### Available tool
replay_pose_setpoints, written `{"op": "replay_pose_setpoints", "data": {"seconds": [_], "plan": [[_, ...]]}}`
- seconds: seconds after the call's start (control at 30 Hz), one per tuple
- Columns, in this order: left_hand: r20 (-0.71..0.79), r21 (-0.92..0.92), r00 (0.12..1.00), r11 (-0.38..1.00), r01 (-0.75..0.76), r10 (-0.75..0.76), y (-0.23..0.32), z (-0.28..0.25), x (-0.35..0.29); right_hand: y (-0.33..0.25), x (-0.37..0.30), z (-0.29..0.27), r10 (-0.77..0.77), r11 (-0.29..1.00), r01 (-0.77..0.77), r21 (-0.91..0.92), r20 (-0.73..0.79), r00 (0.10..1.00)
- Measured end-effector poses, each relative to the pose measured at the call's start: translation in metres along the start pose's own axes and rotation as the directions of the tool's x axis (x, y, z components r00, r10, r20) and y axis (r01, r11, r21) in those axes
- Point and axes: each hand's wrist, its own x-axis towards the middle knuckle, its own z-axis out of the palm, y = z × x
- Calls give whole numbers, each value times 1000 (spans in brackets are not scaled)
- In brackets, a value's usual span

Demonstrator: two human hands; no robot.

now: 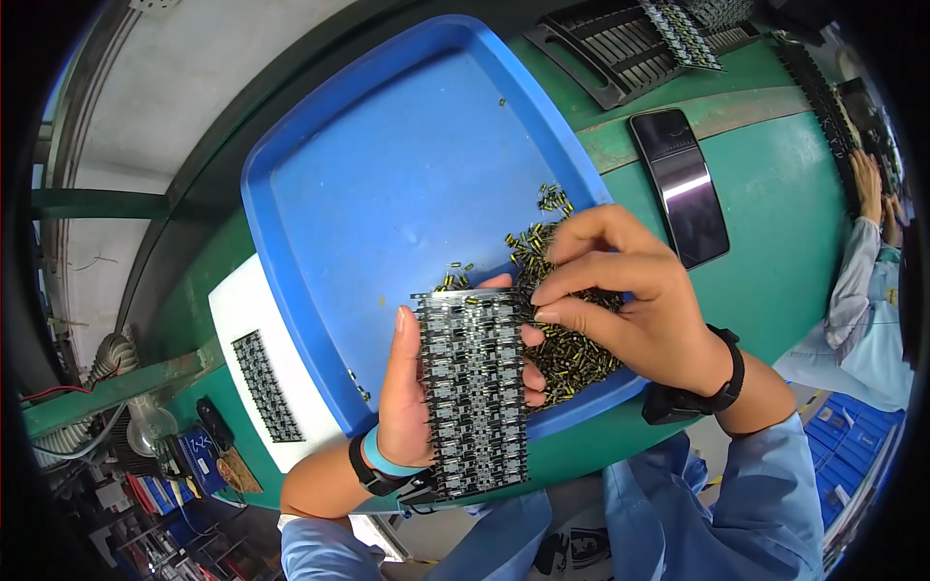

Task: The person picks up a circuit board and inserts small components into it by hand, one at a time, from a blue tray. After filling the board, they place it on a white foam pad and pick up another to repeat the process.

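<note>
Head view: left hand (412, 387) gripped a black circuit board panel (475, 392) by its edges, lower centre of frame. Right hand (620, 295) pinched closed on small black components (572, 349) piled in the blue tray (387, 165), just right of the panel. Phone (683, 184) lay upper right.

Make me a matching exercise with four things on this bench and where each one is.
Things:
1. circuit board panel
2. phone
3. pile of small parts
4. white sheet

Places:
A. under the blue tray's left edge
B. on the green bench, right of the tray
C. in the left hand
D. in the tray, under the right hand

Pairs: 1-C, 2-B, 3-D, 4-A
</note>
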Motion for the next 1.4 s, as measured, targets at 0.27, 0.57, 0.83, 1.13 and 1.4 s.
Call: {"op": "replay_pose_setpoints", "data": {"seconds": [0.27,0.57,0.83,1.13,1.4], "plan": [[-14,36,999,998,43,-42,-2,4,-2,-13,-3,4,434,581,-490,650,262,862],[133,29,990,998,50,-54,-6,1,-4,-8,-7,13,410,619,-449,644,223,884],[72,297,981,943,149,-178,-6,5,-8,-14,-10,18,77,981,-83,175,40,996],[87,308,980,940,146,-181,-6,2,-9,-11,-10,18,-86,996,86,10,48,995],[114,217,985,970,106,-133,-9,4,-9,-12,-10,18,-189,976,190,-102,26,982]]}}
